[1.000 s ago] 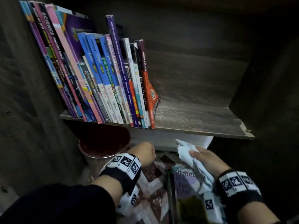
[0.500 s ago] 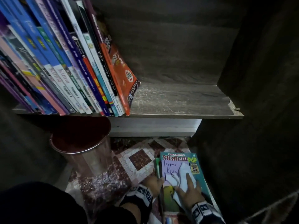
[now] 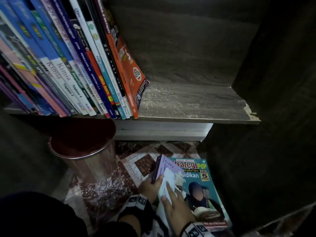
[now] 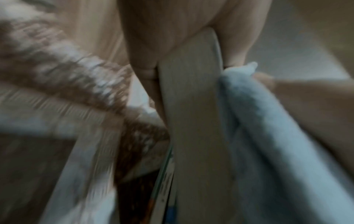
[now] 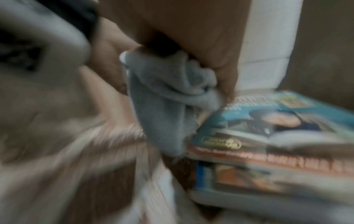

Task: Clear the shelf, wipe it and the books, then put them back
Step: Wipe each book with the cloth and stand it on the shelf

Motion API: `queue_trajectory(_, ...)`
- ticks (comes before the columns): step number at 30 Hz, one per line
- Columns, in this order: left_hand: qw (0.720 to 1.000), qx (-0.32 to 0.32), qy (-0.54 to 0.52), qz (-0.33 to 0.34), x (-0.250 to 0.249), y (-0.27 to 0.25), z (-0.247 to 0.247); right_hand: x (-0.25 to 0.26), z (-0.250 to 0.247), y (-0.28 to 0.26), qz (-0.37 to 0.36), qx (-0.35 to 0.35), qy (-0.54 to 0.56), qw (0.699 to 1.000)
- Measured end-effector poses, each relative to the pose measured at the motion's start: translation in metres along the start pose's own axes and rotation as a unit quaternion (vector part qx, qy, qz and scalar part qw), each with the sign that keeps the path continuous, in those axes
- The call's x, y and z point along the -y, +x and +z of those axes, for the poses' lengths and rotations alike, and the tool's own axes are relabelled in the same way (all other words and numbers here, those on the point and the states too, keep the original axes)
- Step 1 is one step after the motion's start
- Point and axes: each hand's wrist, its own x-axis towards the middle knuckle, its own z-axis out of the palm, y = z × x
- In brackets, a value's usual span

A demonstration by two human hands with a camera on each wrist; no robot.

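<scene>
**Wiping a floor book while most of the row waits on the shelf**

Wiping is the step I read here. My left hand [image 3: 150, 186] has its fingers curled round the edge of a thin lilac paperback with handwriting on its cover [image 3: 166, 170], tilting it up off the stack. My right hand [image 3: 177, 205] lies on it with fingers nearly straight, pressing a pale blue-white cloth [image 3: 168, 184] against the cover. Beneath sits a teal workbook with a person pictured on it [image 3: 203, 190], lying on the patterned tile floor [image 3: 143, 164] beside a shiny metal bin [image 3: 85, 154].

The dark wood-grain shelf [image 3: 196, 103] holds a leaning row of colourful books [image 3: 77, 71] on its left half; the right half is bare. Both wrist views are blurred, so the cloth's exact contact is probably flat but unsure.

Next, I'd judge, the cloth must sweep the whole cover, then the book gets set aside.
</scene>
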Motion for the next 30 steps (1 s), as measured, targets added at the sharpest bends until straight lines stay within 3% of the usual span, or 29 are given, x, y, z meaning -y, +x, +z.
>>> queue_trajectory(2, 0.999, -0.03, -0.011, 0.037, -0.019, -0.017, -0.008, 0.004, 0.0, 0.001, -0.018, -0.054, -0.003, 0.998)
queue_trajectory(5, 0.997, 0.031, -0.014, 0.073, -0.047, -0.04, -0.018, 0.003, -0.021, 0.011, -0.022, -0.176, 0.104, 0.979)
queue_trajectory(9, 0.985, 0.071, -0.008, 0.158, -0.088, -0.08, -0.03, 0.015, -0.072, 0.005, 0.031, -0.316, 0.262, 0.911)
queue_trajectory(11, 0.979, 0.054, -0.021, 0.194, -0.106, -0.097, -0.037, 0.04, -0.079, -0.015, -0.006, -0.362, 0.298, 0.883)
queue_trajectory(15, 0.97, -0.036, -0.044, 0.238, -0.13, -0.127, -0.062, 0.087, -0.057, -0.068, -0.172, -0.341, 0.279, 0.881)
queue_trajectory(17, 0.961, -0.071, -0.058, 0.261, -0.139, -0.146, -0.075, 0.097, -0.065, -0.084, -0.217, -0.314, 0.246, 0.891)
queue_trajectory(21, 0.941, -0.089, -0.113, 0.308, -0.149, -0.184, -0.095, 0.105, -0.122, -0.079, -0.198, -0.318, 0.264, 0.888)
queue_trajectory(24, 0.924, -0.117, -0.157, 0.328, -0.15, -0.2, -0.105, 0.118, -0.123, -0.09, -0.18, -0.319, 0.269, 0.891)
queue_trajectory(28, 0.917, -0.172, -0.187, 0.308, -0.139, -0.199, -0.104, 0.118, -0.07, -0.122, -0.317, -0.275, 0.121, 0.9)
queue_trajectory(30, 0.922, -0.173, -0.18, 0.295, -0.132, -0.198, -0.101, 0.12, -0.075, -0.116, -0.341, -0.262, 0.119, 0.895)
